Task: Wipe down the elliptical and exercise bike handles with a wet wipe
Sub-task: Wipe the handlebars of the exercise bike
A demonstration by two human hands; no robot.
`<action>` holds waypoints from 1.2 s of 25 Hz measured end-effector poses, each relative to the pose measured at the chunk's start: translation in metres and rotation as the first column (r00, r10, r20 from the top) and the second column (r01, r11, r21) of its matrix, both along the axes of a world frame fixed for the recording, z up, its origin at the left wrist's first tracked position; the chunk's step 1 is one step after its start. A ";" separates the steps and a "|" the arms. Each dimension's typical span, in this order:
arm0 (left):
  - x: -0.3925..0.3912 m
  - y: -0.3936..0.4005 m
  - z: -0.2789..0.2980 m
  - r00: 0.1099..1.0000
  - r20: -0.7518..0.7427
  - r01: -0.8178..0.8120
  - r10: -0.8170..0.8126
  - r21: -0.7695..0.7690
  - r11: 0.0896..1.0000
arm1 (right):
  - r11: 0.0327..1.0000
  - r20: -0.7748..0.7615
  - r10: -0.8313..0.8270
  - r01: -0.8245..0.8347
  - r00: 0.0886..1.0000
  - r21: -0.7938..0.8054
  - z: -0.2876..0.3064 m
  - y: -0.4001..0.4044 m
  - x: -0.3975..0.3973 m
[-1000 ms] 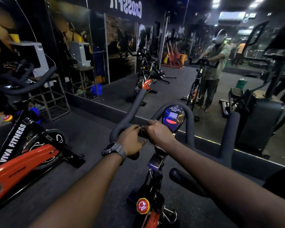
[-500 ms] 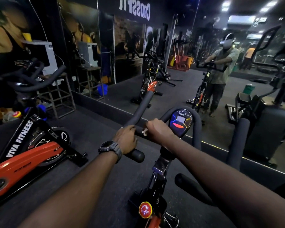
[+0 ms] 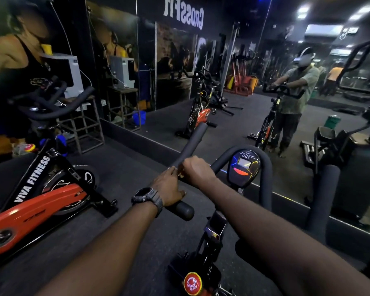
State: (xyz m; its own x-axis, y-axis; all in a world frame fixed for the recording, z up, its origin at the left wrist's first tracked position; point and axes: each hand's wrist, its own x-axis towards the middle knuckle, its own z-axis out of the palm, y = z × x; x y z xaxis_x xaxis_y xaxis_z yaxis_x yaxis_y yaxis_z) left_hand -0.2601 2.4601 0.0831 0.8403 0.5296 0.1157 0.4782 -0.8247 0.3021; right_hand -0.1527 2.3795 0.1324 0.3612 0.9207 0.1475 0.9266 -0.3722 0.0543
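Apparently only two containers show, a blue bucket (image 3: pixel 139 117) and a green bin (image 3: pixel 332 121), both seen in the wall mirror (image 3: pixel 233 107), and their contents cannot be made out. Nearer, the left hand (image 3: pixel 169 189) grasps the bike's left handlebar (image 3: pixel 183 209) just above its rounded end cap, a dark watch (image 3: pixel 147 198) on the wrist, while the right hand (image 3: pixel 195 170) clenches around the same padded bar directly above it, the two hands touching. Between them only a small pale scrap shows, too small to confirm as the wipe; the handlebar is matte black foam, rising left of the console (image 3: pixel 244 167).
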 end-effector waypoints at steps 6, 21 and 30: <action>-0.005 0.004 0.004 0.999 0.031 0.012 -0.011 -0.036 0.999 | 0.997 -0.080 0.046 -0.051 0.996 -0.052 0.015 -0.013 0.016; 0.001 -0.001 0.001 0.996 0.002 -0.088 0.089 -0.067 0.994 | 0.992 -0.084 0.111 -0.105 0.990 0.067 -0.009 0.004 0.035; 0.013 0.045 0.019 0.997 0.037 -0.074 0.074 -0.006 0.997 | 0.987 -0.045 0.148 -0.150 0.988 -0.054 -0.009 0.024 0.046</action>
State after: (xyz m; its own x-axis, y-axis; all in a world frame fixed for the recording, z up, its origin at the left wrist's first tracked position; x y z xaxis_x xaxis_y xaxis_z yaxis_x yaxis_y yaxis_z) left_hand -0.2476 2.5049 0.1024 0.7941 0.5906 0.1435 0.5259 -0.7861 0.3249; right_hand -0.1071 2.4032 0.1237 0.2238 0.9712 0.0811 0.9734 -0.2270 0.0323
